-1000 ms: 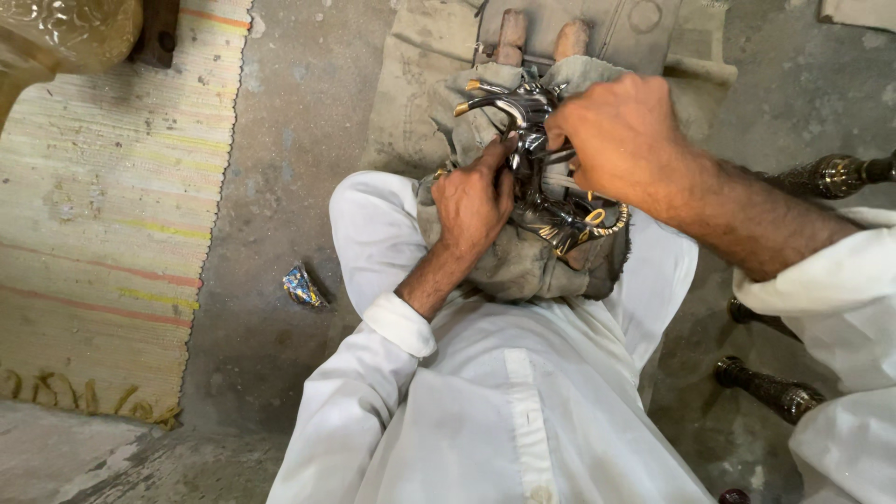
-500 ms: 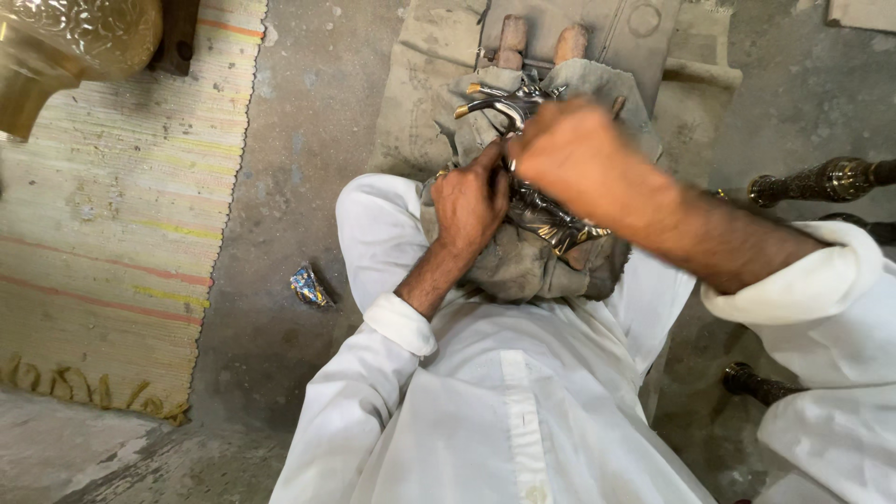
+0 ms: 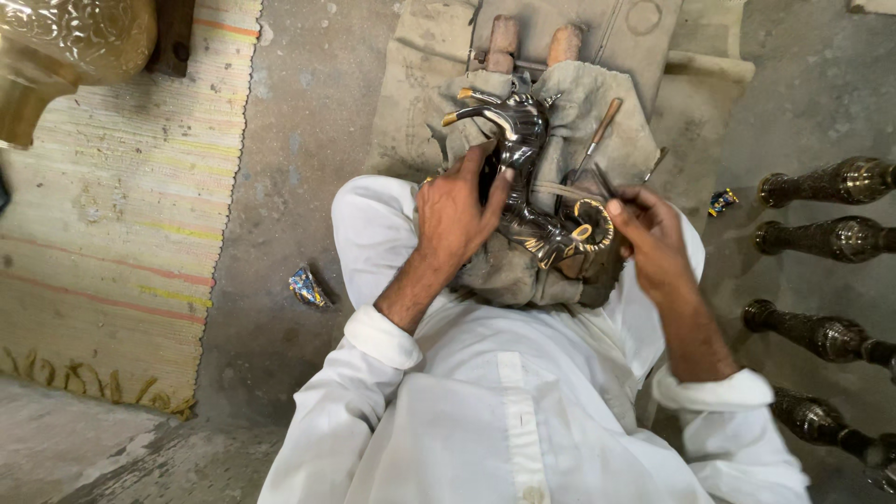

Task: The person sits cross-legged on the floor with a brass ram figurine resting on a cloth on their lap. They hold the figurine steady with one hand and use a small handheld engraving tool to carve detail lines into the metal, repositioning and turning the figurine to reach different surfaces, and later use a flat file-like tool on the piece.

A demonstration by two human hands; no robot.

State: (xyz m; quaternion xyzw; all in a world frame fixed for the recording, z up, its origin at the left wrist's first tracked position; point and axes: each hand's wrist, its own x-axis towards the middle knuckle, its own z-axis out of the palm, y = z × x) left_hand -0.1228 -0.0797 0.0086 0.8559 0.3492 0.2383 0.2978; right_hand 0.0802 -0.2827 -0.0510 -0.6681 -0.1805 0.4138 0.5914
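Two hands work over grey concrete floor (image 3: 289, 140): left hand (image 3: 457, 210) clasps metal figurine (image 3: 527, 177), right hand (image 3: 653, 233) pinches thin tool (image 3: 597, 131).

Single head cam, looking straight down from close above at lap, left hand (image 3: 457, 219), right hand (image 3: 653, 238) and surrounding floor (image 3: 289, 168).

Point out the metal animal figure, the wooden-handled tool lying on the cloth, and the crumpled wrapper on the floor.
Metal animal figure (image 3: 523, 126): head view, on its dark shiny upper body.
Wooden-handled tool (image 3: 607, 117): head view, on the wooden handle.
Crumpled wrapper (image 3: 307, 287): head view, on its blue foil middle, left of the knee.
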